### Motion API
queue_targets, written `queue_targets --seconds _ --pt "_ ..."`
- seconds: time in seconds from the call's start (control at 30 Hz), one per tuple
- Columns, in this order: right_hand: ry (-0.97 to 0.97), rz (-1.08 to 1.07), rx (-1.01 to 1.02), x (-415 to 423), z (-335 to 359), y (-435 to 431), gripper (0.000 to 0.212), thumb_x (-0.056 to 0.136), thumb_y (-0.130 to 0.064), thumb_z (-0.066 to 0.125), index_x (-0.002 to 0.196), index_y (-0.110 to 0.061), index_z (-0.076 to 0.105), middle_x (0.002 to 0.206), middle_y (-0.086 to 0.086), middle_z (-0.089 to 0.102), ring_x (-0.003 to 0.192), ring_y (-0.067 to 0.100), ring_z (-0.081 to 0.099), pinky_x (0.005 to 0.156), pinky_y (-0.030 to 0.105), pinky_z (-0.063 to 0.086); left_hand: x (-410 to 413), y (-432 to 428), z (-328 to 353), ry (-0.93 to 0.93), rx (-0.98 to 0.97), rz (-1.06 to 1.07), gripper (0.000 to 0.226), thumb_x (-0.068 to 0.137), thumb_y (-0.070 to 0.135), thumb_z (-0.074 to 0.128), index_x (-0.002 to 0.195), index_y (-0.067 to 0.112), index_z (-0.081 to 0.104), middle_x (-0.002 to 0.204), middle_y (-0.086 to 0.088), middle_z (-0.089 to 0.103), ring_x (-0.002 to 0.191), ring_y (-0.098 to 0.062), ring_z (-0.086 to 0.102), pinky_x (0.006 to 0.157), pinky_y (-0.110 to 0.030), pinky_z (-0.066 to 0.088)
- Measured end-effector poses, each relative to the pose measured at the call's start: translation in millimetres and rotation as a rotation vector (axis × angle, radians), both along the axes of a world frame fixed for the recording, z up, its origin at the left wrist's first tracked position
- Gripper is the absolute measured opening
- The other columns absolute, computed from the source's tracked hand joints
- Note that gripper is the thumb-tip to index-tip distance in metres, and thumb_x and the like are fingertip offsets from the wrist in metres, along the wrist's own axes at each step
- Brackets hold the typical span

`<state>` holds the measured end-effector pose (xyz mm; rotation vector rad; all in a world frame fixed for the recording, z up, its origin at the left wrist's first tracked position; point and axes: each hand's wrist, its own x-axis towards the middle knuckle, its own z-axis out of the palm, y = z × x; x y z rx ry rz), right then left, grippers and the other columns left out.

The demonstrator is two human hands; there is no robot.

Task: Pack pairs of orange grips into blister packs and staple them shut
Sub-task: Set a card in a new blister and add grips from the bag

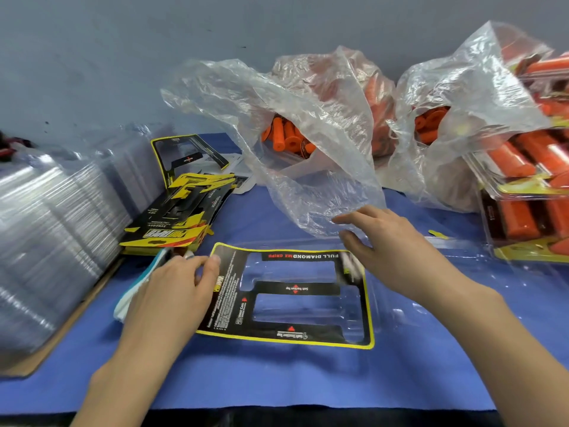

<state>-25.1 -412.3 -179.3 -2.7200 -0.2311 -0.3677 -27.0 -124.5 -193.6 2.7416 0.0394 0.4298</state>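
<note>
Fingers [209, 265] of the left hand [172, 291] pinch the card insert [295, 288] at its corner; right hand [397, 251] spread, empty, by the bag [320, 167]. Snagging it could spill grips [278, 134] over the counter [277, 380].

A plain grey-blue wall [107, 41] with a few small dark spots stands behind the table [308, 420], and a blue cloth [277, 377] covers the top, up to its dark front edge.

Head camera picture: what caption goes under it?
Left hand holds the card insert in an open blister pack; right hand hovers by bagged orange grips.
</note>
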Motion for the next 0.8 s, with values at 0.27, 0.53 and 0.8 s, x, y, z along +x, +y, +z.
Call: queue_targets --seconds 0.27,0.53,0.8 --pt "0.012 -0.022 0.019 7.8 0.6 -4.2 0.035 0.104 -0.030 0.039 0.134 -0.033 0.055 0.129 -0.007 0.057 0.118 0.023 0.048 0.098 0.040 0.038 5.3 8.7 -13.0 0.036 -0.140 -0.058 0.029 0.095 0.043 0.052 0.116 0.027 0.064 0.079 0.014 0.058 0.090 -0.020 0.059 0.078 -0.039 0.048" --pt "0.084 -0.071 0.053 10.6 -1.2 -22.3 0.032 0.102 -0.035 0.040 0.128 -0.032 0.060 0.128 -0.009 0.061 0.118 0.019 0.053 0.096 0.040 0.043 -15.7 -22.9 -13.6 0.021 -0.016 -0.637 0.057 0.091 0.071 0.031 0.138 0.042 0.046 0.140 0.029 0.036 0.132 0.009 0.029 0.110 -0.020 0.025" --pt "0.293 -0.030 0.062 8.1 -8.6 -15.3 0.034 0.100 -0.046 0.039 0.119 -0.032 0.063 0.116 -0.006 0.067 0.109 0.022 0.058 0.094 0.038 0.046 -12.8 -40.3 -22.4 0.034 0.092 -0.670 0.067 0.094 0.069 0.014 0.144 0.037 0.043 0.146 0.024 0.035 0.137 0.005 0.024 0.116 -0.022 0.016"
